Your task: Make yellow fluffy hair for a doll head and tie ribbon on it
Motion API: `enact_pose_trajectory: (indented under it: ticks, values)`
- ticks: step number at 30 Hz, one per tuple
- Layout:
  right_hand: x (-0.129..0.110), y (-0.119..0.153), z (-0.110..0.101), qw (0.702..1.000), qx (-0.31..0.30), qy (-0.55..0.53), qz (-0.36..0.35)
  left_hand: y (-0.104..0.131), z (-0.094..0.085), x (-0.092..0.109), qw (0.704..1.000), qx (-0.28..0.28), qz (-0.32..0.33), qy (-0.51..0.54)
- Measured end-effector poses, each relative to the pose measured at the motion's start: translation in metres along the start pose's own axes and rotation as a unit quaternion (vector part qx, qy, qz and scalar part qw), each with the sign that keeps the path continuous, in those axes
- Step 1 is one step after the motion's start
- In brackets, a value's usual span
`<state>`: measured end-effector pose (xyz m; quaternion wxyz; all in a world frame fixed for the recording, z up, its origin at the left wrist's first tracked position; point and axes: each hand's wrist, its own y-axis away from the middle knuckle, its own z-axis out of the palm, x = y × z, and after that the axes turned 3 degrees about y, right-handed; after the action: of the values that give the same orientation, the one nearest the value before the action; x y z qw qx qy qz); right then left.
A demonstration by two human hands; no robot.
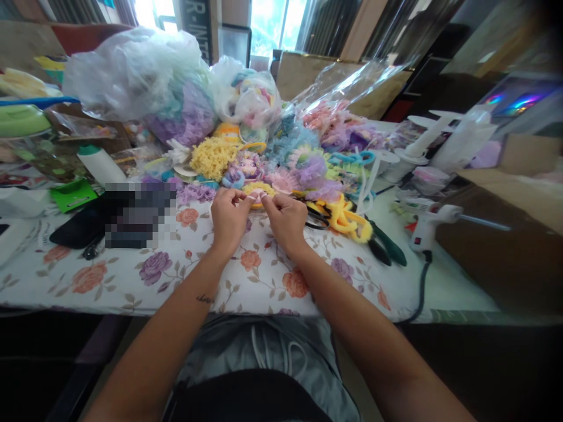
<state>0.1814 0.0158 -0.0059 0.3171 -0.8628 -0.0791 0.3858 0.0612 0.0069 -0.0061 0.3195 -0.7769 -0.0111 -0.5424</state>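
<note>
Both hands meet over the floral tablecloth (237, 287), fingers closed in a pinch. Between the fingertips of my left hand (229, 215) and my right hand (287, 218) is a small pale pink piece (258, 198), mostly hidden by the thumbs. Just behind it a yellow ruffled trim (259, 187) shows; whether the two are joined I cannot tell. A fluffy yellow bundle (214, 158) and a purple-haired doll-like figure (248, 166) lie beyond my left hand. To the right of my right hand are yellow fuzzy pipe cleaners (341, 217) and dark-handled pliers (387, 246).
Ruffled material in plastic bags (136, 70) piles up at the back. On the right, a white glue gun (433, 225) trails its cord near white ribbon spools (411, 155) and a cardboard box (519, 217). A black pouch (88, 220) and white thread cone (101, 164) sit left.
</note>
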Motion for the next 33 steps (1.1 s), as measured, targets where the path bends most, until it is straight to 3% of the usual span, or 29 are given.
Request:
enact_pose_trajectory:
  ticks: [7,14,21,33]
  values:
    - [-0.003,0.002,-0.002,0.994,-0.011,0.095,-0.045,0.005,-0.001,0.008,0.987,0.02,0.128,-0.1]
    - [-0.003,-0.002,-0.003,0.994,-0.011,0.11,-0.006,0.004,-0.003,0.008,0.99,0.037,0.108,-0.087]
    - [0.0,-0.005,-0.005,0.998,0.007,0.06,0.032,0.006,-0.001,0.008,0.99,0.009,0.118,-0.079]
    - [-0.001,-0.003,-0.003,0.997,-0.055,-0.004,0.053,0.006,-0.003,0.009,0.992,0.011,0.111,-0.05]
